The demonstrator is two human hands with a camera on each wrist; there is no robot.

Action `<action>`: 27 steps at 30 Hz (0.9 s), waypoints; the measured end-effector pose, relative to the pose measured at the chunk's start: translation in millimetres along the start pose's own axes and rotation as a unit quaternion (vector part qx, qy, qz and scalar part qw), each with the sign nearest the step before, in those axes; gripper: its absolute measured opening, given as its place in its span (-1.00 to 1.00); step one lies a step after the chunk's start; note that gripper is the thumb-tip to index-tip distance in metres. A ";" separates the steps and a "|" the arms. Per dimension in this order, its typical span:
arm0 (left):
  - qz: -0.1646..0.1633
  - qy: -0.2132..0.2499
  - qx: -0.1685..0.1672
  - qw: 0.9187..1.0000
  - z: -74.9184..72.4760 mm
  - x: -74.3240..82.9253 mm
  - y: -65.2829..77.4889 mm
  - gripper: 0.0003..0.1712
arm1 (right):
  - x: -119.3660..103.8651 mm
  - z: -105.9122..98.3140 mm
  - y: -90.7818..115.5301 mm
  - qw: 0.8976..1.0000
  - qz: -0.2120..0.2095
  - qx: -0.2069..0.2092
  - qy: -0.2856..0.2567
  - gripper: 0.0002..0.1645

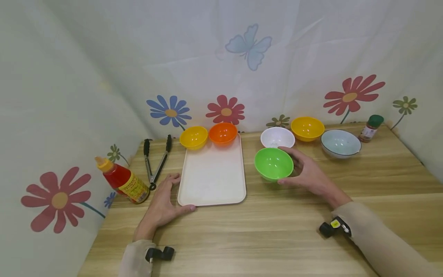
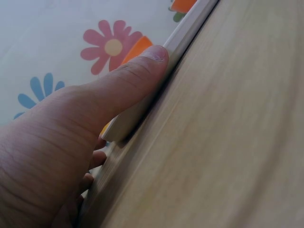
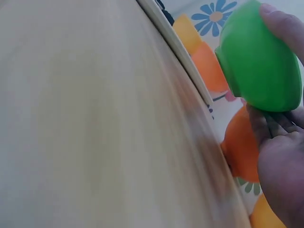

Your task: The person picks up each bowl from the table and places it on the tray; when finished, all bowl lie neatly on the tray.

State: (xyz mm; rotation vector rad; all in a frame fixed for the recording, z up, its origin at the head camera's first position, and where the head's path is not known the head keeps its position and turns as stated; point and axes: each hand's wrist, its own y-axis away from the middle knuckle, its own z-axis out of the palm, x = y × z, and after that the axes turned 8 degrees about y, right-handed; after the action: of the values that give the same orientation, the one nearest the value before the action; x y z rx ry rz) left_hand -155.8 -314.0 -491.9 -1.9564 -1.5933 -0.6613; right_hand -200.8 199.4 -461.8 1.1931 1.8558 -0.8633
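Observation:
My right hand (image 1: 306,173) holds a green bowl (image 1: 273,163) by its right side, with the thumb at the near side and fingers at the far side. In the right wrist view the green bowl (image 3: 259,59) is raised above the tabletop. At the front left corner of a white rectangular tray (image 1: 214,175) lies my left hand (image 1: 162,204). Its straight thumb (image 2: 128,85) touches the tray's front edge, and the other fingers reach along the left side. A yellow bowl (image 1: 194,137) and an orange bowl (image 1: 223,134) sit at the tray's far end.
Behind the green bowl stand a white-lined bowl (image 1: 278,137), another yellow bowl (image 1: 307,129) and a pale blue bowl (image 1: 340,143). A green-capped spice jar (image 1: 371,129) is at far right. Black-tipped tongs (image 1: 154,163) and a red sauce bottle (image 1: 124,181) are at left. A curtain (image 1: 166,57) hangs behind.

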 end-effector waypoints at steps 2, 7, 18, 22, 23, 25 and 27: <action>0.000 0.001 0.000 1.000 -0.2 -0.2 0.1 0.37 | -5.4 3.2 -4.9 1.000 -0.005 0.000 -0.009 0.27; 0.000 0.001 -0.002 1.000 -0.5 -0.2 -0.1 0.38 | -15.8 10.9 -17.3 0.999 -0.015 -0.003 -0.034 0.25; -0.001 0.001 -0.004 1.000 -0.9 0.5 0.5 0.39 | -34.2 32.0 -44.2 0.997 -0.036 0.006 -0.068 0.28; 0.002 0.002 -0.003 1.000 -0.3 0.1 0.3 0.39 | -38.4 42.2 -52.8 0.996 -0.041 0.003 -0.078 0.28; 0.002 0.001 -0.003 1.000 -0.2 0.0 0.2 0.39 | -39.5 44.9 -55.0 0.995 -0.045 0.002 -0.086 0.26; 0.001 0.001 -0.003 1.000 -0.2 0.2 0.1 0.39 | -41.8 50.2 -58.8 0.994 -0.050 -0.001 -0.095 0.23; 0.000 0.002 -0.003 1.000 -0.4 0.5 0.1 0.39 | -44.1 55.1 -62.1 0.993 -0.056 -0.004 -0.104 0.21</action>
State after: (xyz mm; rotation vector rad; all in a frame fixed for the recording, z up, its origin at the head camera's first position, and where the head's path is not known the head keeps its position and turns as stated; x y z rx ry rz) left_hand -155.6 -314.0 -491.3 -1.9584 -1.5894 -0.6712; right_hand -233.5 113.4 -442.2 0.9633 1.7665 -1.0013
